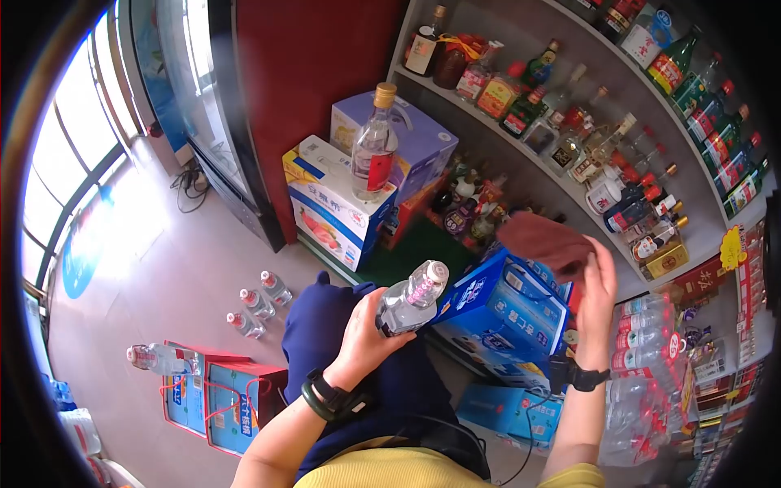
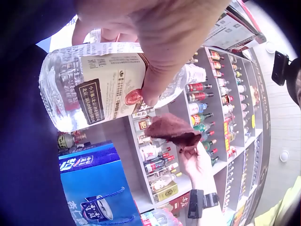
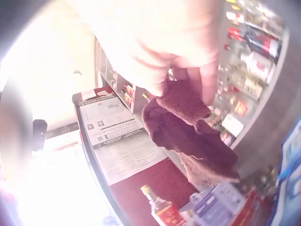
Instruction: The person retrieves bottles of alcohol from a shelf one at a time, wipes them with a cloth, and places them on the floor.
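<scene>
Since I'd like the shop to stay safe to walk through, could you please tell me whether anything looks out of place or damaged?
A dark cable lies in loose coils on the floor, untidy and perhaps a trip risk. Three bottles also sit on the floor, away from the shelves. I see no clear spill or breakage.

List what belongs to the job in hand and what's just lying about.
Job, judging by the hands:
- clear bottle, in the left hand
- brown cloth, in the right hand

Seemingly just lying about:
- gold-capped bottle
- three small bottles on the floor
- red-handled bags
</scene>
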The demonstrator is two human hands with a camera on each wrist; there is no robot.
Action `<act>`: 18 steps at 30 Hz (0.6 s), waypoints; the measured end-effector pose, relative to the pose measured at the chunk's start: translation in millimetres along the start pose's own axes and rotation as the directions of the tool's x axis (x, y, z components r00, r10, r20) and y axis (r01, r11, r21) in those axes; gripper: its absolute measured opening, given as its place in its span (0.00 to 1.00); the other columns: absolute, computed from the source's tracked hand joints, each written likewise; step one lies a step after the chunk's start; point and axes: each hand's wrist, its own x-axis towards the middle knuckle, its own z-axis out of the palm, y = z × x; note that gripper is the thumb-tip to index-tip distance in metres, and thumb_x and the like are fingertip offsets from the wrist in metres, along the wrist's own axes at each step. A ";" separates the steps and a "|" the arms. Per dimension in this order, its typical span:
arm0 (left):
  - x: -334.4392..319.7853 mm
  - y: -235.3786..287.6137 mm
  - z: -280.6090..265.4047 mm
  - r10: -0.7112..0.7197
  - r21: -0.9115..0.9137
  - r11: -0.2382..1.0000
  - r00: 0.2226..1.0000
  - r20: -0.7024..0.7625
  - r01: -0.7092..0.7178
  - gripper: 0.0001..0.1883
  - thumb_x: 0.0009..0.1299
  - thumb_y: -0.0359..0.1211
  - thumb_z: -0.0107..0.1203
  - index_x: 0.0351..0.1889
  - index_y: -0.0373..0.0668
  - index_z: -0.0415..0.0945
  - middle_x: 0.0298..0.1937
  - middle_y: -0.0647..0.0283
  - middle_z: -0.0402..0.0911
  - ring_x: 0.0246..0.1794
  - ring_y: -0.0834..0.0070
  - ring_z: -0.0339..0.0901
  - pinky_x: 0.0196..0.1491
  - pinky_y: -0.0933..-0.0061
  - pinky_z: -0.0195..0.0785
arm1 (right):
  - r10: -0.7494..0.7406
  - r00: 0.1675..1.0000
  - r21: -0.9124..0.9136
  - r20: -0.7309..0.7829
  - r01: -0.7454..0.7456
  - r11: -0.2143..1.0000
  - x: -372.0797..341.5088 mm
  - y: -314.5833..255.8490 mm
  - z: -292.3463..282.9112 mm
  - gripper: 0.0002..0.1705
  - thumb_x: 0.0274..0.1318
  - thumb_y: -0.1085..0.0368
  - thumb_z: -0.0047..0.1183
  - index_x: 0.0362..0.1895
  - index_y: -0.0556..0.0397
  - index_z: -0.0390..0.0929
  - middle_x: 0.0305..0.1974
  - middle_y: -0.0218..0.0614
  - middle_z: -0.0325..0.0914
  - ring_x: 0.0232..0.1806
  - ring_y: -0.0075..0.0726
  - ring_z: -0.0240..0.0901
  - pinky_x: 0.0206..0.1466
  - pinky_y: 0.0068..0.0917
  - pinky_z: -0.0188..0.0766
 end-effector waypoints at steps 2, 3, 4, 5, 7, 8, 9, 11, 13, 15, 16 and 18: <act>-0.1 -1.0 0.1 0.012 0.000 1.000 1.000 0.008 -0.012 0.43 0.49 0.35 0.77 0.62 0.36 0.66 0.55 0.49 0.76 0.58 0.52 0.73 0.62 0.59 0.66 | 0.104 0.971 0.175 0.214 -0.143 0.974 -2.9 -13.7 18.2 0.17 0.75 0.63 0.41 0.60 0.58 0.71 0.51 0.35 0.79 0.46 0.25 0.78 0.45 0.22 0.76; -0.1 -1.2 0.2 0.018 -0.001 1.000 1.000 0.011 -0.018 0.43 0.49 0.35 0.77 0.62 0.36 0.66 0.54 0.49 0.76 0.58 0.51 0.73 0.62 0.59 0.66 | 0.120 0.959 0.245 0.258 -0.185 0.952 -4.1 -20.6 31.3 0.17 0.76 0.63 0.41 0.60 0.57 0.71 0.52 0.34 0.78 0.48 0.26 0.77 0.48 0.23 0.75; -0.3 -0.1 0.1 0.018 -0.001 1.000 1.000 0.010 -0.018 0.43 0.49 0.35 0.77 0.62 0.36 0.66 0.54 0.49 0.76 0.58 0.51 0.73 0.62 0.59 0.66 | 0.089 0.970 0.291 0.227 -0.155 0.944 -6.9 -26.4 49.8 0.17 0.76 0.63 0.41 0.61 0.57 0.71 0.52 0.34 0.78 0.49 0.25 0.77 0.51 0.23 0.74; -0.5 2.1 -0.3 0.019 0.003 1.000 1.000 0.015 -0.019 0.43 0.49 0.35 0.77 0.62 0.36 0.66 0.54 0.49 0.76 0.58 0.51 0.73 0.62 0.58 0.66 | 0.055 0.956 0.282 0.289 -0.140 0.949 -11.4 -38.3 64.2 0.17 0.75 0.63 0.41 0.61 0.56 0.71 0.51 0.33 0.78 0.49 0.24 0.77 0.52 0.23 0.73; -1.4 5.0 -1.3 0.021 0.010 1.000 1.000 0.012 -0.021 0.43 0.49 0.35 0.77 0.62 0.36 0.66 0.54 0.48 0.76 0.58 0.51 0.73 0.62 0.58 0.66 | 0.007 0.821 0.176 0.571 -0.131 0.976 -18.2 -53.8 83.3 0.15 0.71 0.66 0.44 0.58 0.53 0.73 0.58 0.36 0.75 0.59 0.29 0.72 0.59 0.28 0.70; -2.3 6.3 -1.0 0.033 0.038 0.999 0.999 0.006 -0.033 0.43 0.49 0.35 0.77 0.62 0.36 0.65 0.55 0.48 0.75 0.58 0.51 0.73 0.61 0.57 0.66 | -0.250 0.710 0.030 0.659 0.307 0.951 -16.1 -47.7 97.2 0.14 0.66 0.69 0.50 0.55 0.52 0.74 0.63 0.42 0.70 0.66 0.37 0.67 0.65 0.32 0.66; -3.4 6.9 -1.0 0.044 0.065 0.997 0.999 0.003 -0.045 0.43 0.50 0.35 0.77 0.62 0.36 0.65 0.55 0.48 0.75 0.58 0.50 0.72 0.61 0.57 0.66 | -0.223 0.648 0.031 0.728 0.294 0.955 -24.1 -50.9 110.9 0.17 0.61 0.71 0.56 0.54 0.52 0.73 0.66 0.45 0.67 0.69 0.43 0.64 0.69 0.34 0.62; -4.9 5.6 -0.9 0.041 0.062 0.997 0.999 0.003 -0.041 0.43 0.50 0.35 0.76 0.62 0.36 0.65 0.55 0.48 0.75 0.58 0.50 0.72 0.61 0.57 0.66 | -0.209 0.656 0.080 0.725 0.222 0.972 -36.6 -39.7 132.3 0.20 0.60 0.69 0.58 0.56 0.47 0.71 0.65 0.42 0.68 0.65 0.40 0.67 0.66 0.35 0.65; -6.3 6.3 -1.4 0.057 0.073 0.996 0.998 -0.007 -0.056 0.42 0.50 0.34 0.76 0.62 0.37 0.65 0.54 0.49 0.75 0.57 0.50 0.72 0.61 0.57 0.67 | -0.033 0.684 0.086 0.729 -0.044 0.995 -37.5 -32.9 136.3 0.20 0.62 0.67 0.58 0.57 0.46 0.71 0.64 0.39 0.68 0.62 0.35 0.70 0.64 0.34 0.68; -7.9 11.5 -4.5 0.058 0.071 0.996 0.998 0.002 -0.058 0.42 0.50 0.34 0.76 0.62 0.37 0.65 0.54 0.49 0.75 0.57 0.50 0.72 0.60 0.57 0.67 | 0.087 0.619 0.131 0.781 -0.298 0.946 -37.4 -24.2 137.7 0.18 0.65 0.63 0.57 0.57 0.45 0.71 0.62 0.36 0.70 0.57 0.29 0.72 0.56 0.29 0.72; -8.5 12.5 -5.6 0.064 0.070 0.995 0.998 0.018 -0.065 0.42 0.49 0.34 0.76 0.62 0.37 0.65 0.53 0.50 0.75 0.57 0.50 0.72 0.60 0.57 0.67 | 0.146 0.581 0.140 0.801 -0.418 0.897 -37.4 -19.9 138.5 0.17 0.66 0.61 0.56 0.57 0.45 0.71 0.61 0.34 0.71 0.55 0.25 0.73 0.52 0.26 0.75; -10.1 11.3 -6.2 0.062 0.067 0.996 0.998 0.009 -0.062 0.42 0.49 0.33 0.76 0.61 0.37 0.66 0.53 0.49 0.75 0.56 0.50 0.72 0.60 0.57 0.67 | -0.019 0.638 0.311 0.770 -0.350 0.884 -40.2 -14.6 144.6 0.19 0.66 0.57 0.56 0.57 0.46 0.71 0.57 0.32 0.75 0.50 0.23 0.76 0.38 0.18 0.74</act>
